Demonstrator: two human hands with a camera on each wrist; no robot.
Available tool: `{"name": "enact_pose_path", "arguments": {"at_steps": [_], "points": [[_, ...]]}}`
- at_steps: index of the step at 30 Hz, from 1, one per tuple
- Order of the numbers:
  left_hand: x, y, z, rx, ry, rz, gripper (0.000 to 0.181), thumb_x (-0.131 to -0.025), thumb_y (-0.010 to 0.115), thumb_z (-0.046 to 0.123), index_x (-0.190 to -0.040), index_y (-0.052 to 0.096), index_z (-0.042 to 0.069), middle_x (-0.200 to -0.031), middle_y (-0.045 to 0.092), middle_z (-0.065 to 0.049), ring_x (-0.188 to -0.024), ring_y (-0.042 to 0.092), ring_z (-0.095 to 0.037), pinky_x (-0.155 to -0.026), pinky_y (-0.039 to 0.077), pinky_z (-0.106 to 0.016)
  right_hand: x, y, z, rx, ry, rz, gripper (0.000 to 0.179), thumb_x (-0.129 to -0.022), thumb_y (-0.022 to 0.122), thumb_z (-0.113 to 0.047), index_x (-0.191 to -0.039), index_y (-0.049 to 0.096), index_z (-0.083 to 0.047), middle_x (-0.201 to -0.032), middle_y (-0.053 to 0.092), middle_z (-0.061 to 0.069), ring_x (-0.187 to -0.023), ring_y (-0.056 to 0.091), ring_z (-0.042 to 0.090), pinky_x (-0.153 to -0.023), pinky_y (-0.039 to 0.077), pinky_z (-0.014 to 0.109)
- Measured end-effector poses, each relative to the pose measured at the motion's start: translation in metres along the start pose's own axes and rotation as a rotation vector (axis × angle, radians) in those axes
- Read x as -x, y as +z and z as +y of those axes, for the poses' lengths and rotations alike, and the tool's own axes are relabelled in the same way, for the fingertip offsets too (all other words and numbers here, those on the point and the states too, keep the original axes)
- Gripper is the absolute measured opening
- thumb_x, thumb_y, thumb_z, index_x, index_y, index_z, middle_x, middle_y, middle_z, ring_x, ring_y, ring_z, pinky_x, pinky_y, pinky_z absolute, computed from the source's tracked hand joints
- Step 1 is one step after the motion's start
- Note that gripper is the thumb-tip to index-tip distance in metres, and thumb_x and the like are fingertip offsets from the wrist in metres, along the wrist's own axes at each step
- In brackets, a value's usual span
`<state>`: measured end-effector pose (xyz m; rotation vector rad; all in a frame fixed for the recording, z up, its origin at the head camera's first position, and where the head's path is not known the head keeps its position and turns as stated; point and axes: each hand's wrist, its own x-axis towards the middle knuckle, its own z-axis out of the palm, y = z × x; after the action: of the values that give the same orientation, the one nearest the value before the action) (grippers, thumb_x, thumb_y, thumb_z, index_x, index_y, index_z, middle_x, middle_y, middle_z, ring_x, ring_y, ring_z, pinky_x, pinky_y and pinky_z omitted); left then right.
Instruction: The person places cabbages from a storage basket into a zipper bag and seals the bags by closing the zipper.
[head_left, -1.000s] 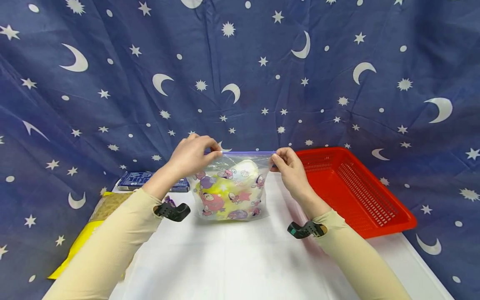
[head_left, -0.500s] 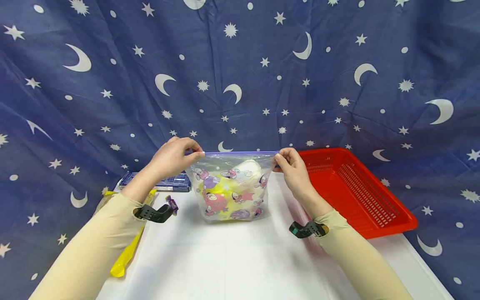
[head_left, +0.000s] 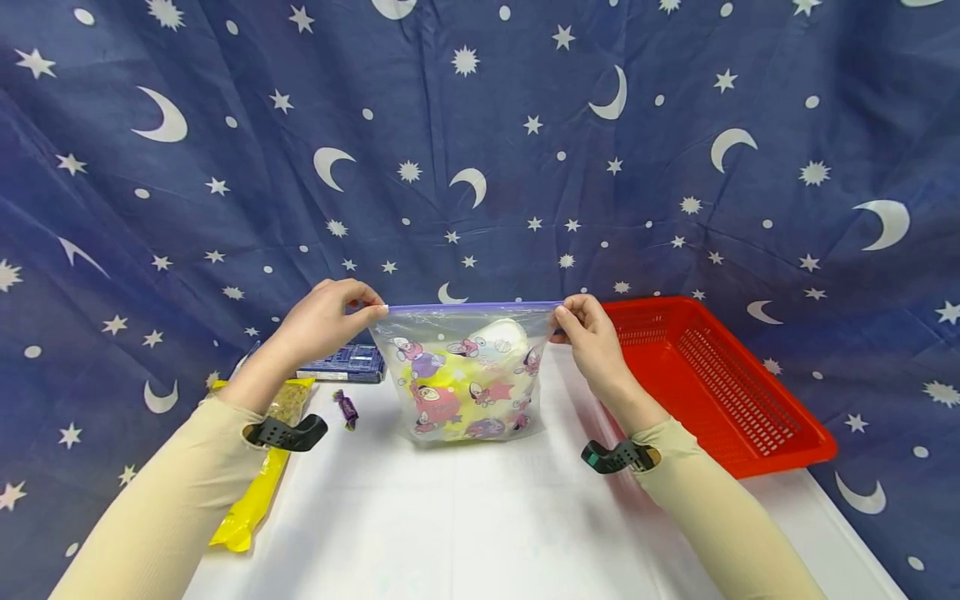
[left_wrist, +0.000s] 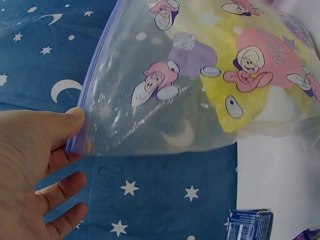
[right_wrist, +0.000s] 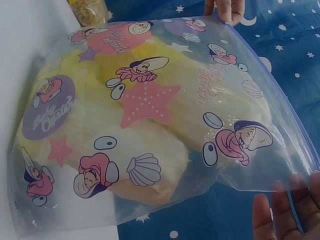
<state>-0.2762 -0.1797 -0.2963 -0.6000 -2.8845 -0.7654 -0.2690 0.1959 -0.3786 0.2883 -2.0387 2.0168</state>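
A clear zip-lock bag [head_left: 465,379] printed with pink and purple cartoon figures stands upright on the white table. Its purple zip strip [head_left: 476,308] runs straight along the top. Yellow and whitish contents show through the plastic, but I cannot tell their kind. My left hand [head_left: 326,321] pinches the strip's left end between thumb and index finger; in the left wrist view the other fingers of that hand [left_wrist: 37,175] are loosely bent. At the opposite top corner, my right hand [head_left: 596,346] pinches the bag's edge. Its thumb is hidden in the right wrist view.
Right of the bag is a red plastic basket [head_left: 731,387]. A yellow packet [head_left: 255,500] lies partly under my left forearm. Behind it sits a blue box [head_left: 348,365], with a purple wrapped candy [head_left: 347,408] nearby. A starry blue curtain [head_left: 480,150] hangs behind the table.
My left hand has slid leftward along the zip strip to its left end, uncovering the candy and more of the packet. The right hand has stayed at its corner.
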Motion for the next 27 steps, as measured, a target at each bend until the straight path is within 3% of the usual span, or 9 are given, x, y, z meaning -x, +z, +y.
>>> {"name": "enact_pose_path", "arguments": {"at_steps": [8,16,22,27], "points": [[0.003,0.001,-0.005,0.026,0.001,0.017,0.030,-0.104,0.061,0.034,-0.115,0.072,0.008,-0.108,0.067,-0.009,-0.102,0.057,-0.029,-0.086,0.050,-0.050,0.000,-0.004,0.000,0.024,-0.025,-0.018,0.016,-0.106,0.057,-0.016,-0.112,0.050,-0.003,-0.102,0.062,0.013,-0.095,0.061,0.019,-0.080,0.059,0.028],[0.001,0.006,-0.005,0.087,-0.074,0.027,0.033,-0.104,0.060,0.036,-0.118,0.069,0.007,-0.101,0.064,-0.011,-0.086,0.055,-0.028,-0.073,0.047,-0.042,-0.003,-0.006,-0.001,0.021,0.008,-0.010,0.015,-0.106,0.056,-0.016,-0.111,0.048,-0.004,-0.103,0.059,0.012,-0.096,0.063,0.020,-0.078,0.061,0.030],[-0.002,0.012,-0.003,0.245,-0.130,0.037,0.034,-0.105,0.058,0.033,-0.120,0.065,0.003,-0.101,0.068,-0.014,-0.086,0.067,-0.025,-0.076,0.058,-0.037,-0.006,-0.005,-0.004,0.034,0.007,-0.027,0.016,-0.106,0.054,-0.014,-0.114,0.046,-0.002,-0.104,0.064,0.020,-0.092,0.068,0.020,-0.083,0.062,0.032],[-0.008,0.016,-0.007,0.323,-0.133,0.082,0.030,-0.106,0.057,0.028,-0.118,0.064,0.002,-0.105,0.071,-0.013,-0.094,0.071,-0.025,-0.083,0.061,-0.035,-0.015,-0.004,-0.005,0.091,-0.019,-0.028,0.023,-0.106,0.055,-0.011,-0.123,0.049,0.003,-0.108,0.069,0.025,-0.088,0.071,0.023,-0.085,0.061,0.031]]}}
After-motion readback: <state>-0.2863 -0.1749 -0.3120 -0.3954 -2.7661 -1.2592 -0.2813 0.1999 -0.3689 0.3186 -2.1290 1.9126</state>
